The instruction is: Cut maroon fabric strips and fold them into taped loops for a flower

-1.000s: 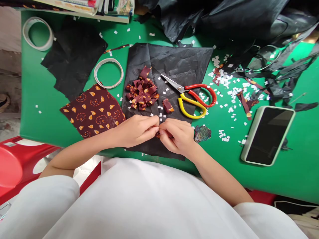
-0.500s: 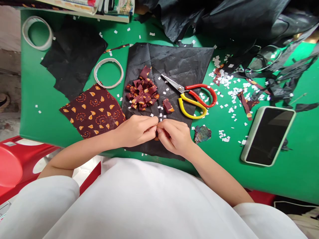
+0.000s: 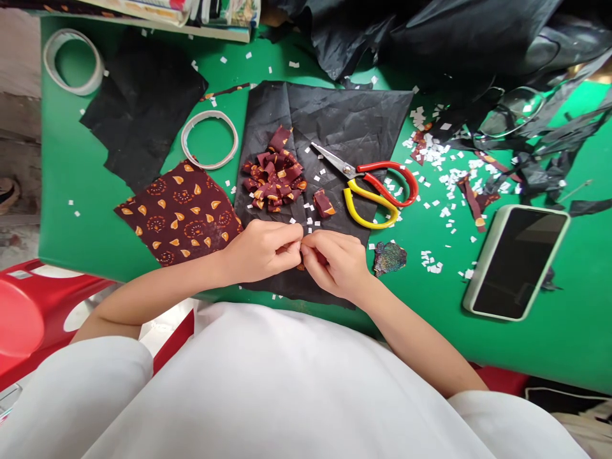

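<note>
Both hands (image 3: 301,252) pinch a mostly hidden fabric scrap (image 3: 300,266); orientation unclear.

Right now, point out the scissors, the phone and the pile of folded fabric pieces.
scissors (image 3: 370,191): head view, where the red and yellow handles meet.
phone (image 3: 516,261): head view, middle of its dark screen.
pile of folded fabric pieces (image 3: 273,172): head view, centre of the maroon heap.

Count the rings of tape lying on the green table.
2. One tape ring lies at the table's far left corner; the other sits between the black sheets, above the patterned cloth. More may be hidden.
</note>
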`<state>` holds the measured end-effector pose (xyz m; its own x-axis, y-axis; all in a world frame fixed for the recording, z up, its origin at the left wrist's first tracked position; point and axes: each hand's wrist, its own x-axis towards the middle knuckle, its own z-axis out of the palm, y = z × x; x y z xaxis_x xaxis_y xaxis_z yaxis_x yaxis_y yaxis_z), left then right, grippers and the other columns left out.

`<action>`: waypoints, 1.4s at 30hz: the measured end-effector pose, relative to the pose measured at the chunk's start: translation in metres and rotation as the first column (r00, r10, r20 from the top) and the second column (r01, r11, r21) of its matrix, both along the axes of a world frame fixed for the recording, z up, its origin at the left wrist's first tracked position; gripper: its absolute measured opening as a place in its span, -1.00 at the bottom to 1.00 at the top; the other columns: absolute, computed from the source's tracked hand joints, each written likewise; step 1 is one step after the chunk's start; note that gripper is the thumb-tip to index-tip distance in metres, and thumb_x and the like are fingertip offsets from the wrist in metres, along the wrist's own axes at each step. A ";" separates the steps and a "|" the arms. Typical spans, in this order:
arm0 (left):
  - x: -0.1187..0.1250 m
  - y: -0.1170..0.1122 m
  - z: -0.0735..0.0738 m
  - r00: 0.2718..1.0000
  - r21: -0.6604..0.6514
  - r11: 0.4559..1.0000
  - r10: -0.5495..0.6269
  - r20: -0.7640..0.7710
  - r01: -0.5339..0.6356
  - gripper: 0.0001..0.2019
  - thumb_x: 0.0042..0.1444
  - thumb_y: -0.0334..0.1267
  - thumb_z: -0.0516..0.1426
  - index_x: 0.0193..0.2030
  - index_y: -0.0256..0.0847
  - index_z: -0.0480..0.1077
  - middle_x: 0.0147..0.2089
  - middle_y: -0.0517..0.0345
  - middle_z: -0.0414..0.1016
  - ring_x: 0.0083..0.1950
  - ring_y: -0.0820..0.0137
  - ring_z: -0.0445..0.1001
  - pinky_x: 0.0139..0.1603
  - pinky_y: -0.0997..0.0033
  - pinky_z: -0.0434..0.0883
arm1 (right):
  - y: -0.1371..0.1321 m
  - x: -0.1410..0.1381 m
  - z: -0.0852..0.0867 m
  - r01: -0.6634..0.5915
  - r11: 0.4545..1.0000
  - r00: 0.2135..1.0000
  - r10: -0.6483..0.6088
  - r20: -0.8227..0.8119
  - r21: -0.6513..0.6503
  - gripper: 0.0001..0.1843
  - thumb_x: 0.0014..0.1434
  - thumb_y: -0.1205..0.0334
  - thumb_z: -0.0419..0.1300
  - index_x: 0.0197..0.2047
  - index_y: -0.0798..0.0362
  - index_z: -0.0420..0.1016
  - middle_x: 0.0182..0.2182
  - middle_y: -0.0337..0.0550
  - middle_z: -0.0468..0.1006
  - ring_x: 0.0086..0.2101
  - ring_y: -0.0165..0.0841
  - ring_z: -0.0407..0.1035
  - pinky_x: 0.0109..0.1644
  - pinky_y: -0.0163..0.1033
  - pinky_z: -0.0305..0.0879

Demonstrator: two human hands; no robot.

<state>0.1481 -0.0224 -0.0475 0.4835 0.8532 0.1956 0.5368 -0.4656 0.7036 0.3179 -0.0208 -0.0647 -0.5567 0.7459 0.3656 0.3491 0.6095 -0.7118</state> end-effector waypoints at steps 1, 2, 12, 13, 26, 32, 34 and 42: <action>0.000 0.000 0.000 1.000 0.001 1.000 0.004 0.002 -0.004 -0.82 0.03 -0.45 -0.01 -0.56 -0.23 0.13 -0.63 0.35 0.12 -0.57 0.61 0.10 -0.54 0.60 0.09 | 0.000 0.000 0.000 0.000 1.000 1.000 0.000 -0.002 -0.005 -0.85 0.13 0.48 0.03 -0.42 0.06 0.27 -0.60 -0.30 0.36 -0.58 -0.53 0.18 -0.49 -0.42 0.16; 0.000 0.000 0.000 1.000 -0.002 1.000 0.008 0.005 -0.008 -0.82 0.02 -0.45 -0.01 -0.56 -0.23 0.14 -0.63 0.35 0.12 -0.57 0.61 0.10 -0.54 0.61 0.09 | 0.000 0.000 0.000 -0.001 1.000 1.000 0.001 -0.007 -0.009 -0.85 0.13 0.48 0.03 -0.42 0.06 0.27 -0.61 -0.30 0.37 -0.58 -0.53 0.18 -0.49 -0.42 0.16; -0.002 0.002 0.005 0.997 -0.211 0.977 -0.022 0.074 0.037 -0.84 0.09 -0.40 -0.04 -0.51 -0.23 0.18 -0.61 0.35 0.18 -0.58 0.62 0.13 -0.53 0.64 0.14 | 0.000 -0.001 0.007 0.032 0.996 0.999 -0.035 -0.039 -0.078 -0.83 0.15 0.44 0.04 -0.46 0.06 0.26 -0.64 -0.35 0.30 -0.64 -0.56 0.09 -0.54 -0.42 0.08; -0.003 0.003 0.006 0.996 -0.232 0.971 -0.039 0.084 0.057 -0.84 0.11 -0.39 -0.05 -0.49 -0.23 0.18 -0.59 0.35 0.19 -0.57 0.62 0.14 -0.52 0.64 0.15 | 0.001 -0.001 0.008 0.032 0.996 0.998 -0.037 -0.050 -0.089 -0.83 0.15 0.44 0.04 -0.46 0.06 0.26 -0.64 -0.35 0.29 -0.64 -0.56 0.08 -0.54 -0.42 0.07; -0.006 0.006 0.009 0.986 -0.285 0.945 -0.145 0.081 0.162 -0.82 0.24 -0.31 -0.10 -0.38 -0.22 0.19 -0.47 0.25 0.32 -0.44 0.55 0.31 -0.38 0.60 0.25 | 0.002 0.002 0.011 0.034 0.992 0.997 -0.043 -0.071 -0.118 -0.82 0.15 0.44 0.02 -0.46 0.06 0.26 -0.63 -0.33 0.30 -0.63 -0.55 0.10 -0.53 -0.42 0.09; -0.006 0.006 0.007 0.986 -0.209 0.963 -0.164 0.039 0.168 -0.82 0.25 -0.32 -0.12 -0.35 -0.23 0.21 -0.46 0.23 0.32 -0.44 0.54 0.31 -0.38 0.60 0.25 | 0.003 0.002 0.009 0.036 0.997 0.998 -0.040 -0.057 -0.074 -0.82 0.15 0.46 0.01 -0.46 0.05 0.25 -0.63 -0.32 0.32 -0.62 -0.55 0.12 -0.52 -0.42 0.11; -0.006 0.005 0.006 0.985 -0.165 0.972 -0.169 0.022 0.170 -0.82 0.25 -0.33 -0.12 -0.36 -0.23 0.21 -0.46 0.22 0.32 -0.45 0.54 0.30 -0.39 0.60 0.25 | 0.003 0.002 0.008 0.030 0.998 0.998 -0.033 -0.052 -0.058 -0.82 0.15 0.46 0.01 -0.46 0.06 0.25 -0.62 -0.31 0.34 -0.61 -0.55 0.14 -0.51 -0.42 0.12; -0.004 0.004 0.002 0.986 -0.009 0.989 -0.149 -0.074 0.148 -0.80 0.22 -0.39 -0.11 -0.42 -0.24 0.19 -0.53 0.23 0.28 -0.51 0.53 0.26 -0.44 0.57 0.21 | 0.002 0.002 0.007 0.011 0.993 0.998 -0.018 -0.062 -0.118 -0.82 0.15 0.49 0.02 -0.44 0.08 0.27 -0.61 -0.33 0.32 -0.61 -0.57 0.12 -0.52 -0.44 0.09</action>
